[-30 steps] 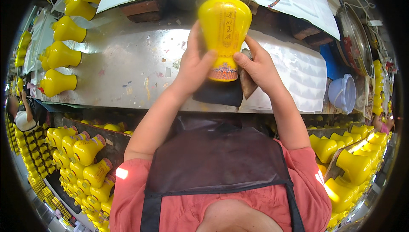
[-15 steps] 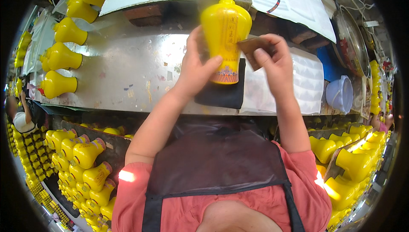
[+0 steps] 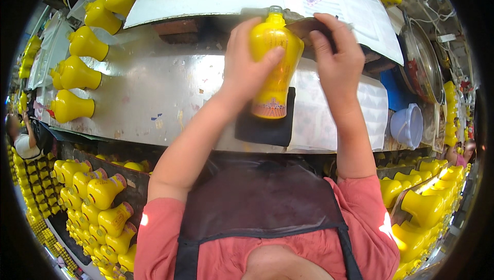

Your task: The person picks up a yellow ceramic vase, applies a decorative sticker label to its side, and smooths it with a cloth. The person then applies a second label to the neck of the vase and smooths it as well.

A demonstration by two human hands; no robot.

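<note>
A glossy yellow bottle [image 3: 276, 84] with a clear glass neck and a patterned band near its base lies on its side over a black pad [image 3: 257, 133], its neck pointing away from me. My left hand [image 3: 246, 64] grips its left side, the thumb pressed across its front. Between the thumb and fingers of my right hand [image 3: 337, 56] is a thin, dark brown flat piece [image 3: 303, 26], blurred, whose edge is at the bottle's right shoulder. My fingers hide part of the bottle's upper left and its printed panel.
Several yellow bottles [image 3: 77, 73] lie along the left of the metal table [image 3: 139, 100]. White printed sheets [image 3: 329, 95] are right of the pad. A pale bucket [image 3: 406, 125] stands at the right. More yellow bottles [image 3: 110, 218] are stacked beside me.
My right hand has moved the flat piece from beside the bottle's printed panel up to its shoulder. My left hand has shifted up the bottle, which sits lower in view and looks turned.
</note>
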